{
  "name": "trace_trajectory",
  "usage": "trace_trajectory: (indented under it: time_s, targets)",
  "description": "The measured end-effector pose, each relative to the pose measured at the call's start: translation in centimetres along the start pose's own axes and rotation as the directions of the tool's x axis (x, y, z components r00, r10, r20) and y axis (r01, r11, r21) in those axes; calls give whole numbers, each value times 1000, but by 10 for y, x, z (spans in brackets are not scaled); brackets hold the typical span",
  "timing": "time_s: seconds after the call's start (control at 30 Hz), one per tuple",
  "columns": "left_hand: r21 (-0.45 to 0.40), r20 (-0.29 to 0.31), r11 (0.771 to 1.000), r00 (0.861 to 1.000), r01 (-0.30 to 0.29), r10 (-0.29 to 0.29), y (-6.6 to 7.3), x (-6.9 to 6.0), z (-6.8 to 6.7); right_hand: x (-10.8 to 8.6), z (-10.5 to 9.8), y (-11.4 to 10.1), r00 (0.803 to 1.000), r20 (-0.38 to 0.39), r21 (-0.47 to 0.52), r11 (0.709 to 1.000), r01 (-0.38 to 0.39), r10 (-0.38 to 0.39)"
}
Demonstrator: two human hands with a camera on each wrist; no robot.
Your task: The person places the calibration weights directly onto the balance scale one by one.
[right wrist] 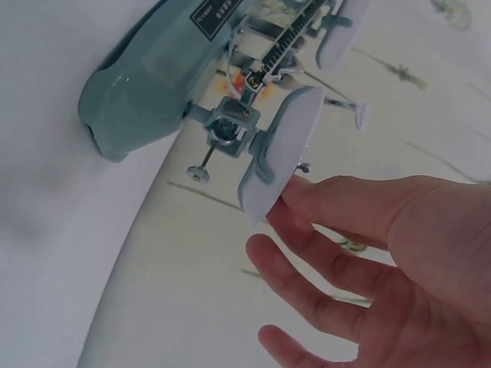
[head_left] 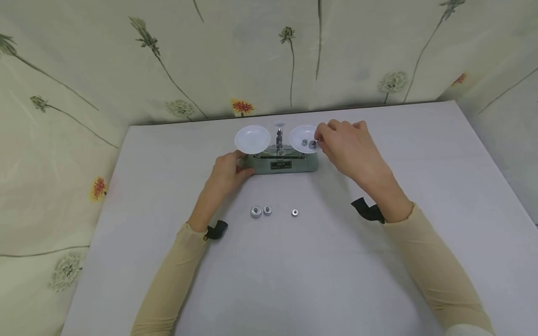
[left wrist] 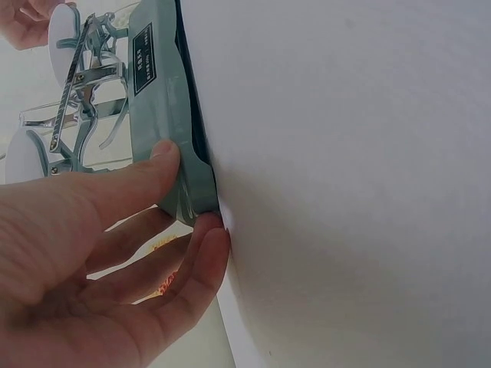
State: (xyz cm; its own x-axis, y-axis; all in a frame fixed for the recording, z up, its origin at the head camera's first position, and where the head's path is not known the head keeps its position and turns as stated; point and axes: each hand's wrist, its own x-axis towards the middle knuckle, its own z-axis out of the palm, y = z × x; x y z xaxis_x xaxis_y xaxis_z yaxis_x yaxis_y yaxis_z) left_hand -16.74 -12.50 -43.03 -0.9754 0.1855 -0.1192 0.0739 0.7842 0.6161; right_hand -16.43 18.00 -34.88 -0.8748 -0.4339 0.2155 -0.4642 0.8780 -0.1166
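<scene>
A balance scale with a grey-green base (head_left: 286, 166) stands near the far table edge. My left hand (head_left: 225, 173) grips the base's left end, its thumb (left wrist: 163, 161) on the front face. The left white pan (head_left: 252, 139) holds nothing. Two small metal weights (head_left: 308, 143) sit in the right white pan (head_left: 297, 135). My right hand (head_left: 346, 144) is at that pan's right rim, thumb and forefinger close together there; the right wrist view shows its other fingers (right wrist: 295, 280) loosely bent. Whether anything is between thumb and forefinger is hidden behind the rim.
On the table in front of the scale are a large metal weight (head_left: 256, 212), a medium weight (head_left: 267, 210) beside it and a small weight (head_left: 295, 213) farther right. Behind the table's far edge hangs a flower-patterned cloth (head_left: 260, 56).
</scene>
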Motion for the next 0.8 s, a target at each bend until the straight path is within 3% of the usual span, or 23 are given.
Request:
trace_trajectory:
  time_s: [0.8]
  targets:
    - [2,-7,1000,1000,-16,16,0,-1,-1,5,0,0,1000,29,-12,1000,-9,10]
